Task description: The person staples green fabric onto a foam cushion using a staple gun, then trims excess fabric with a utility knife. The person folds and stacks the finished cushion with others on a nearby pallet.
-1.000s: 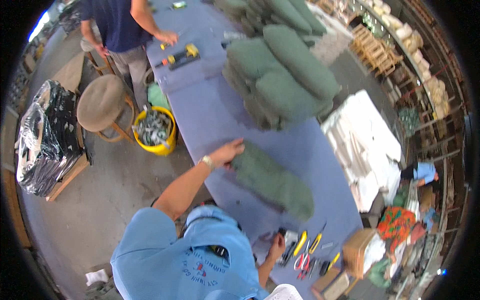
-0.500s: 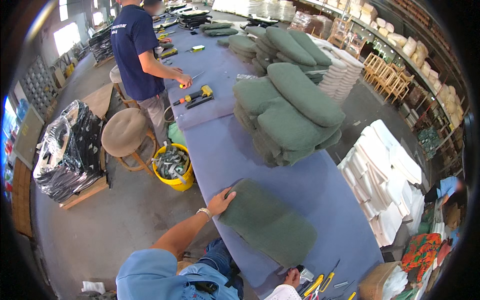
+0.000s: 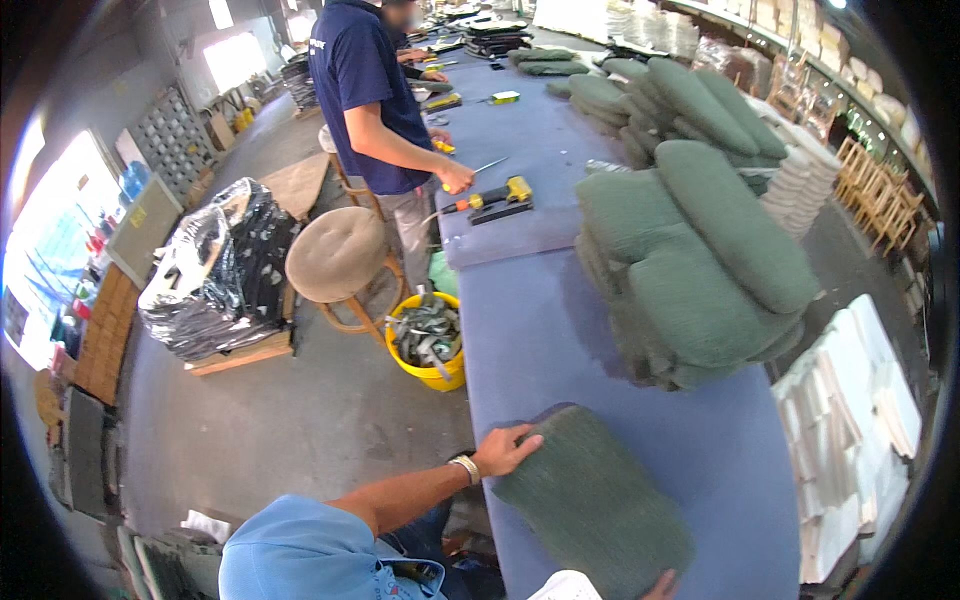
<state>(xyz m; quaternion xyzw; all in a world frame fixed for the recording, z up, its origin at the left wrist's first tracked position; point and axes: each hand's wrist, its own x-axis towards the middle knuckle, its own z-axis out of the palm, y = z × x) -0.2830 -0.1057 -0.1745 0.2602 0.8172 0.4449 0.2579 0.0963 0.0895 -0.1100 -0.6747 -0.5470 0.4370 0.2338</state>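
Note:
A flat dark green cushion [image 3: 592, 500] lies on the near end of the long purple-blue table [image 3: 545, 330]. My left hand [image 3: 506, 450], with a watch on the wrist, grips the cushion's left corner, fingers spread over its top. Only the fingertips of my right hand [image 3: 661, 585] show at the bottom edge, against the cushion's near right corner. A white slip [image 3: 565, 588] lies beside them.
A tall stack of green cushions [image 3: 690, 250] fills the table's right side. Farther along, a person in a navy shirt [image 3: 365, 90] works near a yellow power tool [image 3: 496, 194]. Left of the table stand a round stool [image 3: 338, 255], a yellow bucket of metal parts [image 3: 430, 338] and a black-wrapped pallet [image 3: 222, 268]. White stacked pieces [image 3: 850, 400] lie at the right.
My view has lifted along the table, so the cushion now sits lower in the picture. Both hands stay at the cushion's ends. The other person shows more fully.

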